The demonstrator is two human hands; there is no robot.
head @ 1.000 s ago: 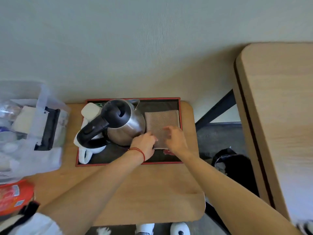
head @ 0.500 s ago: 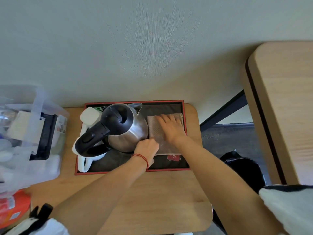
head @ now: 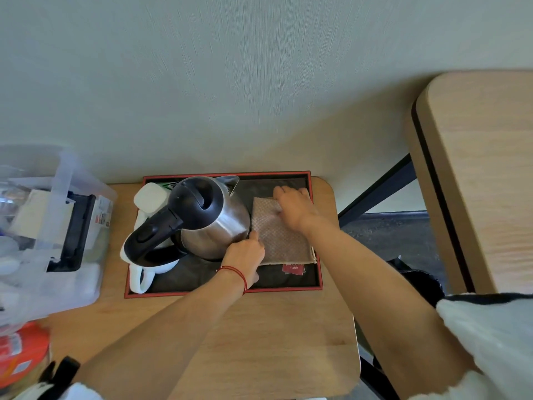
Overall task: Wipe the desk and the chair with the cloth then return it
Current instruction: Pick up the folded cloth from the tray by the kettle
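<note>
Head view: cloth (head: 284,241) lies flat, long axis toward the wall.

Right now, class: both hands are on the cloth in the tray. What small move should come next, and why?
Probably lift both hands away. The cloth lies flat and folded in the tray beside the kettle, the right hand pressing its far edge, the left hand at its near corner, so it looks returned.
</note>
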